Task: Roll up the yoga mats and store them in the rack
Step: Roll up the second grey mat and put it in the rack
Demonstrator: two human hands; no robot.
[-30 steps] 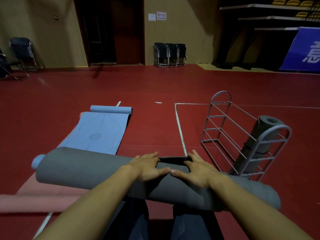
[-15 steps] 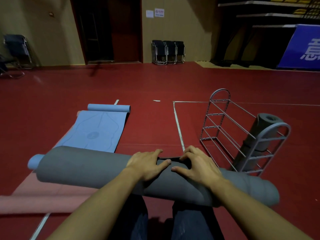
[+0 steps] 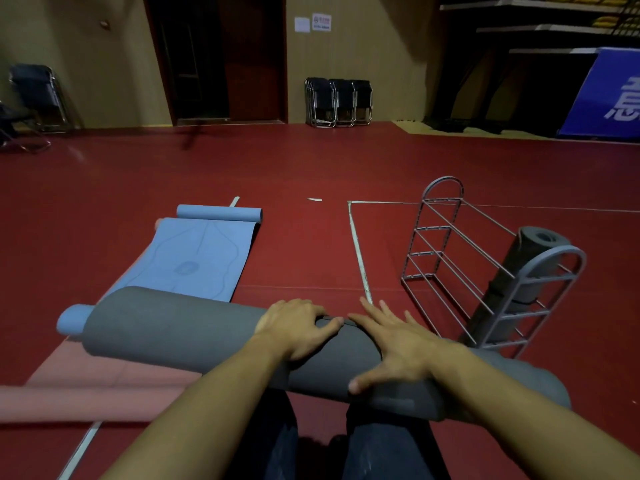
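Note:
A thick grey yoga mat roll [image 3: 173,327] lies across the red floor in front of my knees. My left hand [image 3: 298,327] rests on top of the roll with fingers bent over its far edge. My right hand [image 3: 398,344] lies flat on the roll, fingers spread and straight. A grey wire rack [image 3: 485,271] stands to the right, with a rolled grey mat [image 3: 526,265] leaning in it. A blue mat [image 3: 187,261] lies partly unrolled beyond the roll. A pink mat [image 3: 86,389] lies flat at the left.
Folded chairs [image 3: 339,102] stand against the far wall beside a dark doorway. More chairs [image 3: 31,98] sit at the far left. A blue banner [image 3: 609,95] and shelving fill the right back. White floor lines [image 3: 358,251] run past the rack.
The loose flap of the grey mat has disappeared into the roll. My right hand has flattened and spread its fingers on the roll. The view has dipped slightly.

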